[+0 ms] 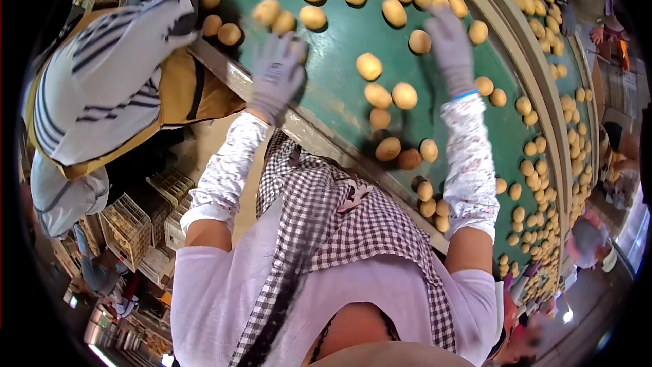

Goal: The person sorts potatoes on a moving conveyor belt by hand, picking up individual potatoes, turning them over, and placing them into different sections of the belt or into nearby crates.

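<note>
My left hand (276, 76), in a grey knit glove, is at the near edge of the green conveyor belt (339, 41). Its fingers are stretched out and slightly apart. Just beyond the fingertips lie a blurred potato (266, 12) and a second potato (284, 22); another is partly hidden by the fingers. Farther right, my right hand (449, 44), also gloved, reaches over the belt with its fingers extended and a little blurred. Beside it is a single potato (420, 41), and a potato (458, 7) lies near its fingertips. I see nothing held in either hand.
A metal rail (319, 132) borders the belt on my side. A curved divider (536, 61) separates a second lane of potatoes (543, 30). At left, a co-worker in a striped top (115, 75) leans over the belt. Crates (127, 231) stand below; more people are at right.
</note>
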The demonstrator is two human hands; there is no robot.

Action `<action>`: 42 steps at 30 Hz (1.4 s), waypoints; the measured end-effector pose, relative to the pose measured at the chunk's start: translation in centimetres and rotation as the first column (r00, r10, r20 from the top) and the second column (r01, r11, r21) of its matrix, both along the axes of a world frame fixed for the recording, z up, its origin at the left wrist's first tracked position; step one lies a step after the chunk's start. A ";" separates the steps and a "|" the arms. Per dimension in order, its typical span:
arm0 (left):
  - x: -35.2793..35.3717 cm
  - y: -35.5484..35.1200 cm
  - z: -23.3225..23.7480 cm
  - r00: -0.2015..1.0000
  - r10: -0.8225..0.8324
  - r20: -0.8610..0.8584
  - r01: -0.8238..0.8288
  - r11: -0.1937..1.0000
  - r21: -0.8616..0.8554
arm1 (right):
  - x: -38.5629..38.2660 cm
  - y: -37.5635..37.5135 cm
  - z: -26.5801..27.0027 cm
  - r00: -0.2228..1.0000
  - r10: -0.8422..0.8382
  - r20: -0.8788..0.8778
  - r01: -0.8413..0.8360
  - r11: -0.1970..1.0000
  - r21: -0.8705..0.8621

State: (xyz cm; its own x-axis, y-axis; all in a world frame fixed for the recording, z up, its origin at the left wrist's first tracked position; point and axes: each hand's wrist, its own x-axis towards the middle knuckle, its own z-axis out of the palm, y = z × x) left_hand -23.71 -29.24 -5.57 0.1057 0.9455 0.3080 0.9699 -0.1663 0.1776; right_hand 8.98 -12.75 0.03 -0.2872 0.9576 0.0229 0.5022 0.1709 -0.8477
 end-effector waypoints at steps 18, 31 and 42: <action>0.7 1.1 -5.3 0.735 -0.113 0.669 0.397 0.871 -0.289 | -5.6 -6.9 -0.1 0.960 0.258 0.108 -0.272 0.950 0.151; 2.5 -2.9 2.9 0.801 -0.482 0.354 0.578 0.776 -0.252 | 0.1 2.5 -6.4 0.327 -0.527 0.784 -0.318 0.720 0.617; -4.6 0.4 -3.2 0.913 -0.378 0.154 0.387 0.921 -0.031 | -12.0 -7.9 2.5 0.984 -0.080 -0.157 0.062 0.992 -0.112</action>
State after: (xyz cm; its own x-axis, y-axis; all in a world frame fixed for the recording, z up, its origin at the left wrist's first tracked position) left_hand -28.31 -28.81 -8.78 0.4226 0.8584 0.2908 0.7980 -0.5046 0.3296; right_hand -3.03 -20.68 2.53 -0.2192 0.9749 -0.0401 0.3655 0.0439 -0.9298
